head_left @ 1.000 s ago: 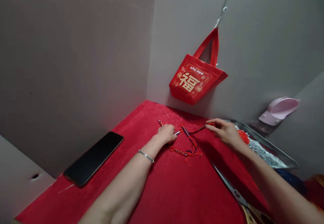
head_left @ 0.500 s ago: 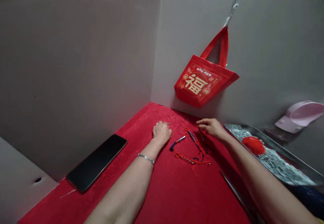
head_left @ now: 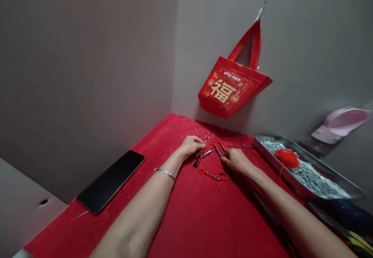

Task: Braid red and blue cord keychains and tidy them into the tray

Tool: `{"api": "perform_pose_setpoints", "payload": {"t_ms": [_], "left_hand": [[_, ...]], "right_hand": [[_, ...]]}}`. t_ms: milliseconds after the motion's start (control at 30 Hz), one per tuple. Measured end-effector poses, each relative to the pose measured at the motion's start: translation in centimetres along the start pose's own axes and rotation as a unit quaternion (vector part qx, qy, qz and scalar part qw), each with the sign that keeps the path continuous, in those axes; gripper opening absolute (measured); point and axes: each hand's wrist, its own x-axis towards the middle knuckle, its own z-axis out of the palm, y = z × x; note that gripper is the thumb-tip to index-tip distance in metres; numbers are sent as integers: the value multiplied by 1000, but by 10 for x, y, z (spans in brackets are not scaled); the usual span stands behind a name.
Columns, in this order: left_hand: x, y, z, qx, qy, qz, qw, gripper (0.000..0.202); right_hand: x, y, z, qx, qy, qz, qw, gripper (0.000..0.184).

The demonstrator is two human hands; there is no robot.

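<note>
Several red and blue braided cords (head_left: 215,174) lie on the red cloth (head_left: 189,219) near the far corner. My left hand (head_left: 190,145), a silver bangle on its wrist, pinches a cord that ends in a small metal ring (head_left: 206,136). My right hand (head_left: 234,160) rests knuckles-up on the cloth with its fingers curled over a short braided piece (head_left: 218,150). The two hands are close together, with a blue and silver braid (head_left: 202,157) lying between them.
A black phone (head_left: 110,181) lies at the left on the cloth. A metal tray (head_left: 294,180) with small silver pieces and a red thread ball (head_left: 286,157) stands at the right. A red tote bag (head_left: 231,89) hangs on the grey partition. A pink object (head_left: 339,124) lies behind the tray.
My right hand has come back toward me and down onto the cords. My left hand has closed on the ringed cord. The view has shifted slightly.
</note>
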Motion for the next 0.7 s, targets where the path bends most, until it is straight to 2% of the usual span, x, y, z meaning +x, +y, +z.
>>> {"api": "perform_pose_setpoints", "payload": {"t_ms": [167,333,567,700], "left_hand": [[-11,9,-2,-114,-69,6,991,23],[-14,16,-5,-165,-113,18,980,37],[-13,17,-8,-183,-127,33,974,45],[-15,23,-3,-162,-129,40,978,46]], "right_hand": [[-15,1,-1,30,6,-3,1000,23],[-22,3,-7,72,36,3,997,27],[-16,0,-2,110,64,20,992,16],[-18,-13,-10,183,86,0,979,30]]}}
